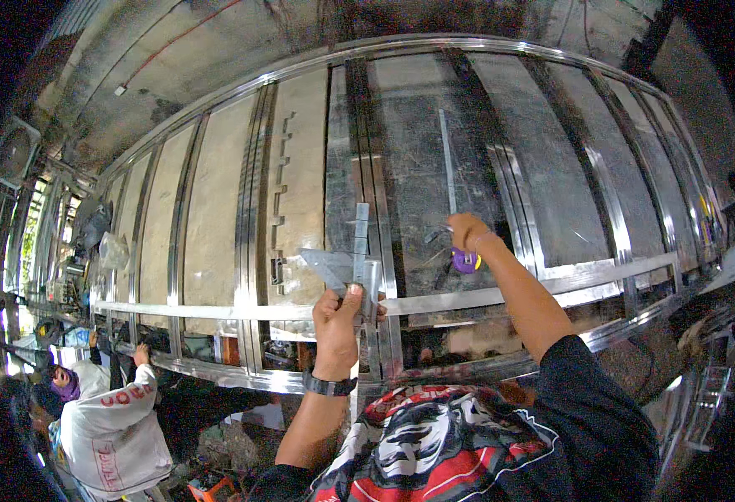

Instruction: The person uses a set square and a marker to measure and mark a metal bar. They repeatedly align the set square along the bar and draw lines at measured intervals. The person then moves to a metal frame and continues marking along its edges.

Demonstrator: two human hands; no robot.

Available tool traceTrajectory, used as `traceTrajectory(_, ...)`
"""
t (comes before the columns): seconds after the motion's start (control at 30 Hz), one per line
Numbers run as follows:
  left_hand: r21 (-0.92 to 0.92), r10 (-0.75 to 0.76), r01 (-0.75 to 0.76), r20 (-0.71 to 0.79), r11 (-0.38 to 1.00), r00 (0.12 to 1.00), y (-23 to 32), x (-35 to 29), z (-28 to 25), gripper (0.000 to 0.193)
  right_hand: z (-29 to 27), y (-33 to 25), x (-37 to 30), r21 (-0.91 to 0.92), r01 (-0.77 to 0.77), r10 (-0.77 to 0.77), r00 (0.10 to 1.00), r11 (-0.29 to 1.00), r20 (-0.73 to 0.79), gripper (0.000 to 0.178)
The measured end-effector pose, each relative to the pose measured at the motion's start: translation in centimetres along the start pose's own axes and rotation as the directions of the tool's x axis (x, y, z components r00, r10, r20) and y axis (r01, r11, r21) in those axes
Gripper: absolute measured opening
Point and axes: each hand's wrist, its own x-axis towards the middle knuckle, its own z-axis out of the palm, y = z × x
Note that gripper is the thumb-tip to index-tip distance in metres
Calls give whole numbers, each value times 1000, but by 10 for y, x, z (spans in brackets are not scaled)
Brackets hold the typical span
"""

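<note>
Left hand (338, 328) gripping combination square (361, 238), thumb on it, at near side of metal frame (451, 300). Right hand (471, 231) just above purple tape measure (466, 262), at near end of thin metal strip (445, 159); can't tell what it's grasping, fingers too small.

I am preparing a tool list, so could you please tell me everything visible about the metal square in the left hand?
The metal square looks silvery-grey, with a flat, roughly triangular part pointing left and a narrow, straight, ruler-like blade pointing away from the person. The left hand grips its near end. It is over the metal frame; whether they touch, I cannot tell.
</note>
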Motion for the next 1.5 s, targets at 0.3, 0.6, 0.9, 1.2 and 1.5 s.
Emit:
traceTrajectory(0.3,21,0,-2,103,1000,995,0,1,7,21,-83,-75,-76,854,145,-88,989,500,-116,19)
traceTrajectory(0.6,41,-7,-1,180,999,984,1,-9,20,16,-106,-128,-96,852,293,-277,943,434,-184,18)
traceTrajectory(0.9,35,20,-26,173,999,985,-10,-11,18,17,-106,-138,-100,864,269,-285,946,425,-155,19)
traceTrajectory(1.2,17,37,-41,174,999,984,-5,-14,20,15,-105,-140,-98,878,245,-303,945,411,-122,22)
traceTrajectory(1.5,3,36,-37,188,999,981,0,-15,20,14,-111,-137,-97,797,336,-357,920,503,-162,20)
